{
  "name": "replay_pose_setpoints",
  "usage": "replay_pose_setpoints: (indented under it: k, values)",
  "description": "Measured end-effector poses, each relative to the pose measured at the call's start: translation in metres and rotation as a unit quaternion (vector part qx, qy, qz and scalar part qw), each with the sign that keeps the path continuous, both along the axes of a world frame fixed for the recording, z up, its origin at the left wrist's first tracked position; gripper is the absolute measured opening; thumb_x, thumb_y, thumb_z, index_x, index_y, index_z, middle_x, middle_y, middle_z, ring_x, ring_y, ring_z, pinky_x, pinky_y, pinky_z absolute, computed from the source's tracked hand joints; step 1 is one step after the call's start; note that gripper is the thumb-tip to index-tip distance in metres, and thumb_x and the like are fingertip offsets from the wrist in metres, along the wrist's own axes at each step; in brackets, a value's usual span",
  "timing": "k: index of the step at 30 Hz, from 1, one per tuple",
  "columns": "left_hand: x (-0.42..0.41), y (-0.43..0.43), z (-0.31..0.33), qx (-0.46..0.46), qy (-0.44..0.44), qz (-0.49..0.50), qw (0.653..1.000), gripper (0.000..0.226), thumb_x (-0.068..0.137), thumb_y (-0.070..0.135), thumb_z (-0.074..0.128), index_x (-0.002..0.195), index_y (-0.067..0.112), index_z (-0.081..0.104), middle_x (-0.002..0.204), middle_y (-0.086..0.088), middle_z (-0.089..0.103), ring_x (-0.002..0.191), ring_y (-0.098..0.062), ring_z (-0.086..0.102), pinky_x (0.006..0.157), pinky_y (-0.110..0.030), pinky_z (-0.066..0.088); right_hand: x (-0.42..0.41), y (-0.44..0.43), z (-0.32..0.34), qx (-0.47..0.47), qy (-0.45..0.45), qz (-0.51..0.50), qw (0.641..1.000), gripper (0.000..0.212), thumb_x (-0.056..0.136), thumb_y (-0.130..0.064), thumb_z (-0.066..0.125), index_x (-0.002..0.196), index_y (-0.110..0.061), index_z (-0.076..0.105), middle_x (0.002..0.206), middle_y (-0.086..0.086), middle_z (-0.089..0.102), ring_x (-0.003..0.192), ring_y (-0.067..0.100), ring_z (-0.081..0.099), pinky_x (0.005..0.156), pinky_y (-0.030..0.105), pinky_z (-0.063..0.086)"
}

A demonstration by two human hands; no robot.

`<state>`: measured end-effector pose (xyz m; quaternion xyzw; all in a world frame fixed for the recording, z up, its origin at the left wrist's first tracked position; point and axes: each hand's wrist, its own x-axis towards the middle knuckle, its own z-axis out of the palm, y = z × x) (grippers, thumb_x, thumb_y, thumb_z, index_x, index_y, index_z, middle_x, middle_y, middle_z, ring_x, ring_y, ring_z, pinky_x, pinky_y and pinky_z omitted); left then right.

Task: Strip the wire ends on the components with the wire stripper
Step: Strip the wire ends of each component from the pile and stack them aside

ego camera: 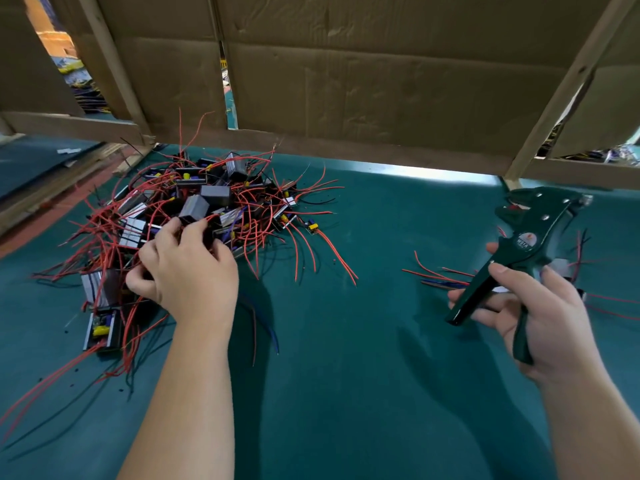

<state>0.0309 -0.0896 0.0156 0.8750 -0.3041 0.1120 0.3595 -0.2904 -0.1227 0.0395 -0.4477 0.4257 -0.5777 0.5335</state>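
Right hand (pixel 540 317) is wrapped round the wire stripper (pixel 519 251), held clear of the table, while the left hand (pixel 188 271) digs half-curled into the components (pixel 207 206) pile, so tangled red wires (pixel 301 251) could probably drag extras out.

Only marking with lettering: a small round red/orange label on the body of the wire stripper (pixel 526 237), right side of the frame, with a short white word under it, too blurred to read. The components (pixel 207 206) in the pile at left centre show white stripes and yellow parts but no legible print. Cardboard (pixel 346 81) across the top carries no readable text.
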Motion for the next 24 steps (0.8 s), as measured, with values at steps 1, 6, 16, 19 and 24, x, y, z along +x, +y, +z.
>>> replay_pose_setpoints:
  k: [1,6,16,19,24]
  values:
    - [0.002,0.000,0.000,0.007,-0.001,-0.001,1.000,0.023,0.090,0.034,0.056,0.106,0.026,0.071,0.126,0.002,0.060,0.124,-0.028,0.038,0.102,-0.053,0.020,0.001,0.000,0.000,0.002,-0.004,0.003,1.000,0.017,0.091,-0.007,0.053,0.105,-0.014,0.060,0.070,0.000,0.065,0.069,0.046,0.067,0.074,0.067,0.051]
    - [0.000,-0.002,0.003,0.015,0.009,-0.016,1.000,0.042,0.093,0.050,0.050,0.065,0.025,0.070,0.089,0.007,0.068,0.113,-0.027,0.038,0.100,-0.055,0.020,0.004,0.000,-0.001,0.003,-0.005,0.013,1.000,0.016,0.091,-0.007,0.053,0.101,-0.016,0.061,0.075,-0.002,0.069,0.070,0.046,0.068,0.074,0.067,0.051]
    - [-0.052,-0.007,0.015,-0.381,0.169,-0.368,0.831,0.025,0.088,-0.008,0.060,0.094,0.013,0.073,0.097,-0.006,0.068,0.091,-0.016,0.068,0.085,-0.022,0.049,0.015,0.005,0.000,0.013,-0.051,0.080,0.995,0.035,0.074,-0.016,0.057,0.107,-0.010,0.064,0.087,0.013,0.063,0.072,0.051,0.065,0.070,0.066,0.053]
    - [-0.075,-0.009,0.019,-0.383,0.488,-0.384,0.684,0.037,0.088,-0.011,0.054,0.081,0.018,0.077,0.089,-0.003,0.073,0.083,-0.014,0.071,0.076,-0.018,0.052,0.019,0.008,0.001,0.043,-0.104,0.138,0.984,0.047,0.077,-0.016,0.053,0.119,0.004,0.053,0.106,0.024,0.058,0.069,0.046,0.065,0.065,0.060,0.055]
    - [-0.082,-0.010,0.016,-0.360,0.602,-0.375,0.606,0.029,0.089,-0.010,0.050,0.093,0.009,0.070,0.087,-0.001,0.074,0.082,-0.013,0.072,0.069,-0.016,0.053,0.021,0.015,0.010,0.069,-0.201,0.271,0.939,0.062,0.059,-0.031,0.082,0.113,-0.007,0.064,0.131,0.023,0.057,0.074,0.039,0.066,0.070,0.053,0.056]
